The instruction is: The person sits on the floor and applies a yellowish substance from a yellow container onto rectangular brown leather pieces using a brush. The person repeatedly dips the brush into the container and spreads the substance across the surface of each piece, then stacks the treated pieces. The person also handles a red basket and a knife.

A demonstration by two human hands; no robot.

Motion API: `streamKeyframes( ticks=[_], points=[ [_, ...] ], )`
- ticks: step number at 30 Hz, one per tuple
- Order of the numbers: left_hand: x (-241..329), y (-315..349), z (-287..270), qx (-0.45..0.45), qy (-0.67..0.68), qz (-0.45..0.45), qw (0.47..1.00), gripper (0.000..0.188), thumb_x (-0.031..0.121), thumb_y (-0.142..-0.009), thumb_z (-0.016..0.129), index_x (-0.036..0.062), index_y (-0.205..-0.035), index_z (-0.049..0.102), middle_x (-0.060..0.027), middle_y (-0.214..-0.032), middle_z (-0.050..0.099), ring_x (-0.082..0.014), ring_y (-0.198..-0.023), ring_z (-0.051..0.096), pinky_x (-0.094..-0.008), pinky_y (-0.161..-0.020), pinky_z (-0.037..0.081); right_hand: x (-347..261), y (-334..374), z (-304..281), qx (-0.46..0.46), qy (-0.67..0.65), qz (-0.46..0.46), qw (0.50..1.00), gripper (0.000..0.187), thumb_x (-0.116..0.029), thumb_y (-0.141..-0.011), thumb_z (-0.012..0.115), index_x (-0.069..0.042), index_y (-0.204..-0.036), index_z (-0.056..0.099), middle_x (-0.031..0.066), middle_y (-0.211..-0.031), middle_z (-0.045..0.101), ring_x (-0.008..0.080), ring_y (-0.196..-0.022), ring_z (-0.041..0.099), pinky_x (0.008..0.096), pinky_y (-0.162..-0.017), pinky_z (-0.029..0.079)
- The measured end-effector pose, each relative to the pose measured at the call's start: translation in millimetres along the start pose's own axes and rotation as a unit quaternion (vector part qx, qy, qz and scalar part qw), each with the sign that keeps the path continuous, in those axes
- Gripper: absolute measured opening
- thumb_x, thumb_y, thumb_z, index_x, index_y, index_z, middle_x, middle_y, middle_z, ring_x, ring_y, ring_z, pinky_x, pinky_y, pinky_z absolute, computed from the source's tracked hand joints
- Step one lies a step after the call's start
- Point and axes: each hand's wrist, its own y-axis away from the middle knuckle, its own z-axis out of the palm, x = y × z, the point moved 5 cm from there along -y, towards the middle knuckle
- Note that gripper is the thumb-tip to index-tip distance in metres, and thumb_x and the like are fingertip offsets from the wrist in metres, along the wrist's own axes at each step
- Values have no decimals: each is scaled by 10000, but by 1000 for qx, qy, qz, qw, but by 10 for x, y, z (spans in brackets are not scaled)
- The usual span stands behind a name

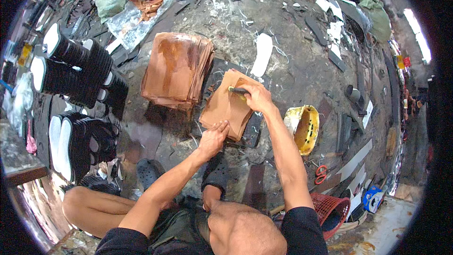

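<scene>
Beyond the left hand, to its left, I see a thick pile of brown sheets, darkly glossy on top. Under both hands lies a smaller stack; its sheets look light, thin and bendy, probably best taken by a clean edge. I have the left fingers spread flat on its near edge. Right of the right hand sits a yellow tub. That hand is closed around a dark-handled brush.
</scene>
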Motion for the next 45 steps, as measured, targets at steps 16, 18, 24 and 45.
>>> streamKeyframes(
  ticks=[16, 18, 24, 45],
  points=[
    [-503, 738, -648, 357, 167, -247, 885, 284, -45, -813, 632, 62, -1063, 714, -144, -1144, 692, -321, -1031, 642, -386, -908, 511, -1098, 1109, 206, 7, -99, -55, 994, 357, -96, -844, 568, -243, -1155, 665, 72, -1028, 717, 313, -908, 689, 450, -703, 568],
    [-629, 786, -741, 356, 172, -255, 882, 286, -33, -833, 639, 60, -1094, 711, -126, -1150, 700, -277, -992, 665, -349, -842, 536, -1192, 1242, 283, 14, -83, -77, 994, 355, -103, -836, 576, -237, -1153, 665, 67, -1070, 708, 301, -936, 683, 440, -723, 570],
    [-719, 860, -855, 335, 197, -291, 874, 274, -7, -839, 648, 61, -1096, 714, -120, -1094, 718, -258, -1032, 675, -349, -921, 517, -1199, 1455, 363, -59, -72, -94, 991, 337, -98, -826, 608, -179, -1148, 665, 63, -1091, 703, 281, -961, 677, 422, -796, 563],
    [-316, -1687, -757, -109, -63, 36, 991, 235, 306, -778, 706, 112, -909, 687, -123, -874, 687, -339, -1035, 613, -448, -910, 472, -139, 1492, -1512, 423, -621, 146, 644, 534, 34, -839, 665, 25, -1342, 486, 119, -1281, 587, 231, -1126, 580, 348, -1020, 421]
  ],
)
